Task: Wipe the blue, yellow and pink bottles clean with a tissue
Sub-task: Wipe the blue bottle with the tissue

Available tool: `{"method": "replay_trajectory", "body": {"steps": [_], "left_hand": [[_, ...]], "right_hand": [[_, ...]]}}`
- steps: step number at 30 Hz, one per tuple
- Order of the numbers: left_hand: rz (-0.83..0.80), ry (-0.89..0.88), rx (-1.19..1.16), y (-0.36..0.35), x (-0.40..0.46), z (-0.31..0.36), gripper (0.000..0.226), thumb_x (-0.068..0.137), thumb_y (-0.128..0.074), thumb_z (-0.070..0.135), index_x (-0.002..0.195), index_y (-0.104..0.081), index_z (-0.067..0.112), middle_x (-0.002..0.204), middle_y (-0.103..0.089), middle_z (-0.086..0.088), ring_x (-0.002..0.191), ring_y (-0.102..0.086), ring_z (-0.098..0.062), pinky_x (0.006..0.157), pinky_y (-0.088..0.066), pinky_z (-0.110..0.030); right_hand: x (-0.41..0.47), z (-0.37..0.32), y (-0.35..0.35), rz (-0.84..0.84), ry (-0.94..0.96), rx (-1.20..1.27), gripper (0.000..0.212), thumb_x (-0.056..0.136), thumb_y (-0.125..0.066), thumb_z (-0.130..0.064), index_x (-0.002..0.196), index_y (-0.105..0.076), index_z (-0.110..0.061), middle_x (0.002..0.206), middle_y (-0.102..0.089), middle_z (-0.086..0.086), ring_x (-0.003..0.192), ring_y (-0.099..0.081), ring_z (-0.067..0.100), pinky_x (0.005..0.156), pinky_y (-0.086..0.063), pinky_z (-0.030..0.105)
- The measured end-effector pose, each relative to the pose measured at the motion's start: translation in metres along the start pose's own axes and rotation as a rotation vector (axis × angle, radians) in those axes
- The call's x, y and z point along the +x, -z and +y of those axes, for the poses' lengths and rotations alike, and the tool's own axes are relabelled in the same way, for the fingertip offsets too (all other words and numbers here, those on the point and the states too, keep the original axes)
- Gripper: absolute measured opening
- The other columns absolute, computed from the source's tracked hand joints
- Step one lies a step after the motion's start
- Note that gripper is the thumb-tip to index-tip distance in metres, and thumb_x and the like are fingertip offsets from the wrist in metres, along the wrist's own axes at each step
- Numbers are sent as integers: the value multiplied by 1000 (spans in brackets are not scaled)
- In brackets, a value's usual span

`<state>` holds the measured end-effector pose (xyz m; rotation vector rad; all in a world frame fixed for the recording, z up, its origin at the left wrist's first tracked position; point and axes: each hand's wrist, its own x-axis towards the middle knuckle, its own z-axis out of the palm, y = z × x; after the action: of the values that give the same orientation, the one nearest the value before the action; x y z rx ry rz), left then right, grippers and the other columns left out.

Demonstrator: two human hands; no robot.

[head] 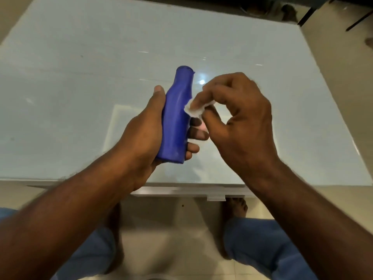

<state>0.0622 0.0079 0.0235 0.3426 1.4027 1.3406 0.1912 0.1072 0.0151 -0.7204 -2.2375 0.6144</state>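
Observation:
A blue bottle is held upright above the glass table, its narrow neck pointing away from me. My left hand grips its lower body, thumb along the left side and fingers wrapped round the right. My right hand pinches a small white tissue between thumb and fingers and presses it against the bottle's right side at mid-height. No yellow or pink bottle is in view.
The pale frosted glass table fills most of the view; its near edge runs just past my wrists. Dark furniture legs stand beyond the far right corner. My knees and bare feet show below on a tiled floor.

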Motion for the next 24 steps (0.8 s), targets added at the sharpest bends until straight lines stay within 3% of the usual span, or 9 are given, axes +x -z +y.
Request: {"method": "replay_trajectory", "body": {"steps": [4,9,13,15,17,19,21,24], "left_hand": [[51,-45,-19,1,3,-1,56,98,-29,61,105,-70,25,89,-78,-11,72,-74,-29,68,-61,-42],[83,-46,-5,-2,3,0,55,96,-32,61,81,-74,29,78,-78,-7,64,-75,-25,62,-62,-40],[142,-30,6,-1,4,-1,55,93,-35,67,100,-73,28,91,-79,-8,85,-76,-31,82,-61,-50],[173,-19,8,1,6,-2,55,93,-35,67,104,-72,28,93,-79,-8,88,-76,-30,85,-59,-52],[156,-13,-6,3,6,-2,55,94,-34,65,104,-71,27,91,-79,-9,81,-76,-30,76,-62,-47],[49,19,-8,1,5,0,59,96,-30,63,104,-73,22,88,-78,-12,70,-75,-31,67,-62,-42],[-44,48,-15,-2,2,1,65,96,-27,60,95,-77,19,85,-77,-15,63,-72,-30,62,-60,-39],[55,9,-33,-2,2,1,56,95,-32,61,97,-73,23,81,-78,-9,62,-73,-26,58,-61,-37]], "right_hand": [[-9,-12,-2,-97,3,182,27,89,-71,9,94,-80,-16,105,-65,3,97,-65,12,75,-56,16],[-5,-5,-4,-48,-15,174,20,91,-71,-3,107,-78,-13,113,-66,1,104,-67,14,79,-60,23],[-8,-13,-4,-66,29,182,17,89,-77,-9,106,-76,-9,113,-67,2,105,-65,9,84,-53,11],[-13,-18,-7,-124,124,145,16,89,-78,-6,104,-77,-9,112,-69,2,103,-66,12,84,-54,17],[-12,-13,-7,-118,96,159,25,91,-76,-2,114,-75,-11,113,-70,-1,102,-66,10,85,-56,19],[-5,-4,-3,-43,-76,246,31,93,-74,-2,122,-71,-14,114,-69,-5,103,-67,7,85,-58,14],[1,1,1,37,-143,259,25,93,-74,-4,115,-70,-16,108,-68,-8,102,-69,8,83,-57,13],[-6,-8,0,-30,-58,252,20,86,-76,1,102,-72,-11,99,-68,-4,91,-67,11,76,-54,13]]}}
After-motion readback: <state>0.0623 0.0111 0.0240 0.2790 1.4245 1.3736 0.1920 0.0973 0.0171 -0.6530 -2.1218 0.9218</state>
